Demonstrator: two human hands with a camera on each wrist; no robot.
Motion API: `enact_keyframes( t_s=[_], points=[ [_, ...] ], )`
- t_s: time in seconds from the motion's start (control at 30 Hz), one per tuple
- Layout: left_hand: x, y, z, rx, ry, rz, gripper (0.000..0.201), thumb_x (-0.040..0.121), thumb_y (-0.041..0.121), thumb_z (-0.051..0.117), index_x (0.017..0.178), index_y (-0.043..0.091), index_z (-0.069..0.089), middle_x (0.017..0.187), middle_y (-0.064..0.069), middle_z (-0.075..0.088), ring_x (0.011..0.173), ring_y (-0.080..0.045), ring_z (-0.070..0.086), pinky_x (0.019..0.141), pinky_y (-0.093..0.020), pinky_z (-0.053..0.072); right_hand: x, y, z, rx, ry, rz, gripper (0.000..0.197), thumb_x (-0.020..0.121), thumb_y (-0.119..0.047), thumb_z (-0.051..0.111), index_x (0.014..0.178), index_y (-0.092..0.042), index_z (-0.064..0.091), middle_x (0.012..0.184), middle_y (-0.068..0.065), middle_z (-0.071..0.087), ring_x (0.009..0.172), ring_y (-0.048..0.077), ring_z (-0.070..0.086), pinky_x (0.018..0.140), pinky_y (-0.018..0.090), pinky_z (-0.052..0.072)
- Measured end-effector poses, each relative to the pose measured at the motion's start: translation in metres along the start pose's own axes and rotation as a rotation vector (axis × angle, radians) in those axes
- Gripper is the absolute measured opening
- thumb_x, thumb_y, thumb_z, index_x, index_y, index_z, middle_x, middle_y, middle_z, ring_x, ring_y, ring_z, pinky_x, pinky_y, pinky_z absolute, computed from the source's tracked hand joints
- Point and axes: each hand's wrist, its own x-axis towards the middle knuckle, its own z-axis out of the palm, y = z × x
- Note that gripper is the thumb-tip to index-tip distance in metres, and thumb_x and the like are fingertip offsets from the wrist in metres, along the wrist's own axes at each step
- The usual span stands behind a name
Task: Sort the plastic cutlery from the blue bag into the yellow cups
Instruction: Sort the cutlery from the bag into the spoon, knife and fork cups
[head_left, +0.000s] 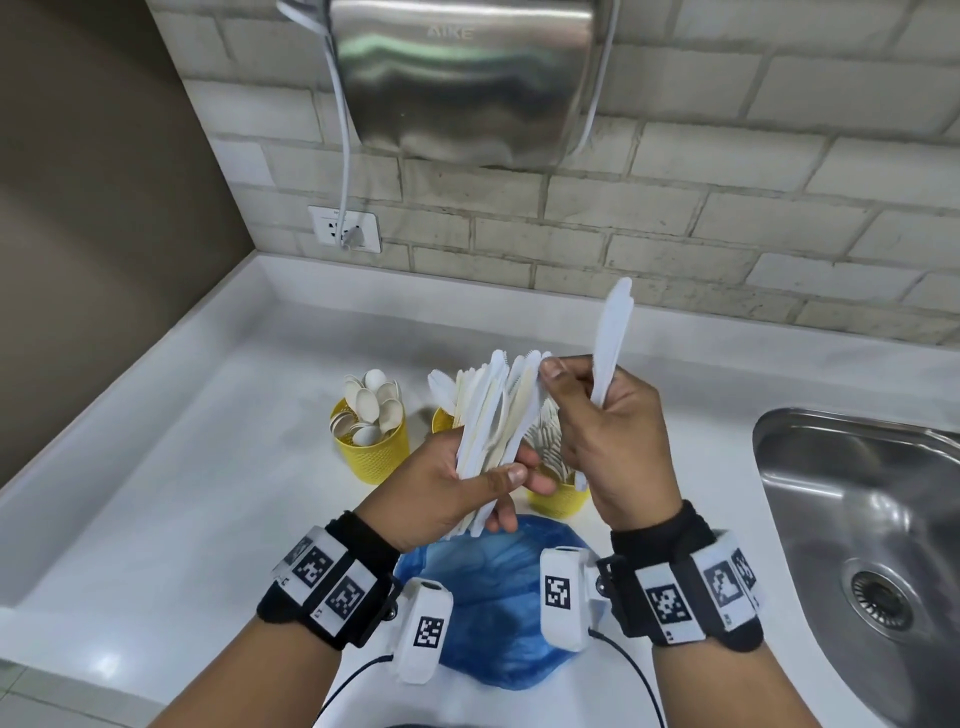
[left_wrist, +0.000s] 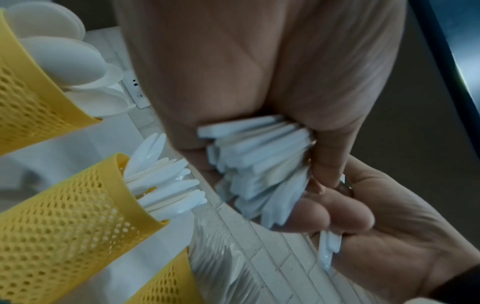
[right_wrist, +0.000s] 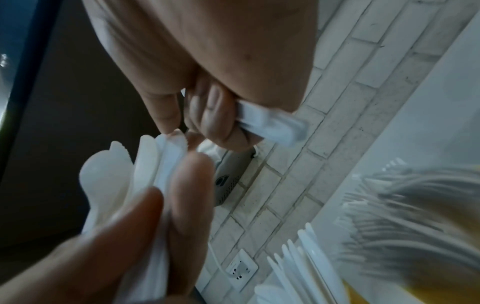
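Head view: both hands hold cutlery above the yellow cups.

From the head camera, the left hand (head_left: 447, 483) grips a fanned bundle of knives (head_left: 493, 415), long axes pointing up and away, just above the knife cup (head_left: 442, 418). The right hand (head_left: 608, 431), beside the bundle, clamps a few pulled knives (head_left: 610, 338) upright while thumb and forefinger pinch at the bundle's tips; it is the nearer hand for the drop. The spoon cup (head_left: 371, 447) stands left of the knife cup, the fork cup (head_left: 558, 499) right and nearer, the blue bag (head_left: 493, 597) nearest on the surface (head_left: 182, 493).
Left wrist view: curled fingers (left_wrist: 330, 156) wrap the handle ends (left_wrist: 257, 156); the knife cup (left_wrist: 78, 205) lies close, lower left.
Right wrist view: curled fingers (right_wrist: 221, 121) trap handles (right_wrist: 272, 125); blurred forks (right_wrist: 405, 216) lie lower right.
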Motion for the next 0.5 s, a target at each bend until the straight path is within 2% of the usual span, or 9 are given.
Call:
enact_keyframes(
  t_s=[0.13, 0.23, 0.37, 0.43, 0.5],
  points=[
    [-0.0024, -0.0001, -0.0012, 0.042, -0.003, -0.019, 0.022, 0.097, 0.018, 0.061, 0.115, 0.006, 0.062, 0.107, -0.015, 0.077, 0.067, -0.021, 0.070, 0.067, -0.036, 0.059, -0.0006, -0.0007, -0.0017, -0.002, -0.002, -0.048, 0.022, 0.090, -0.035, 0.070, 0.087, -0.013, 0.072, 0.060, -0.015, 0.063, 0.051, 0.000, 0.055, 0.058, 0.020, 0.039],
    [-0.0029, 0.0004, -0.0008, 0.052, -0.004, -0.025, 0.024, 0.097, 0.020, 0.061, 0.116, 0.006, 0.061, 0.107, -0.014, 0.077, 0.069, -0.021, 0.071, 0.068, -0.038, 0.059, -0.0024, -0.0002, -0.0010, -0.005, -0.069, -0.050, 0.017, 0.095, -0.032, 0.065, 0.089, -0.016, 0.067, 0.062, -0.014, 0.063, 0.051, -0.002, 0.054, 0.055, 0.014, 0.040],
    [-0.0035, 0.0010, -0.0020, 0.041, -0.012, -0.027, 0.020, 0.099, 0.017, 0.059, 0.116, 0.006, 0.061, 0.107, -0.015, 0.077, 0.069, -0.021, 0.072, 0.064, -0.034, 0.058, -0.0052, -0.0016, -0.0007, -0.026, -0.118, -0.072, 0.006, 0.091, -0.029, 0.071, 0.090, -0.023, 0.068, 0.075, -0.009, 0.067, 0.065, 0.004, 0.062, 0.063, 0.019, 0.048],
    [-0.0038, 0.0012, -0.0024, 0.029, -0.020, -0.028, 0.022, 0.097, 0.019, 0.061, 0.115, 0.007, 0.061, 0.107, -0.015, 0.077, 0.069, -0.022, 0.072, 0.063, -0.032, 0.058, -0.0046, -0.0014, -0.0018, -0.003, -0.105, -0.061, 0.008, 0.092, -0.029, 0.074, 0.086, -0.030, 0.068, 0.072, -0.009, 0.063, 0.057, 0.001, 0.055, 0.057, 0.015, 0.044],
    [-0.0039, 0.0015, -0.0026, 0.026, -0.026, -0.030, 0.022, 0.097, 0.020, 0.061, 0.115, 0.009, 0.062, 0.108, -0.016, 0.077, 0.069, -0.021, 0.072, 0.063, -0.032, 0.058, -0.0042, 0.0000, -0.0006, -0.004, -0.077, -0.057, 0.015, 0.095, -0.023, 0.071, 0.083, -0.030, 0.066, 0.067, -0.011, 0.056, 0.051, 0.000, 0.049, 0.053, 0.013, 0.039]
  ],
)
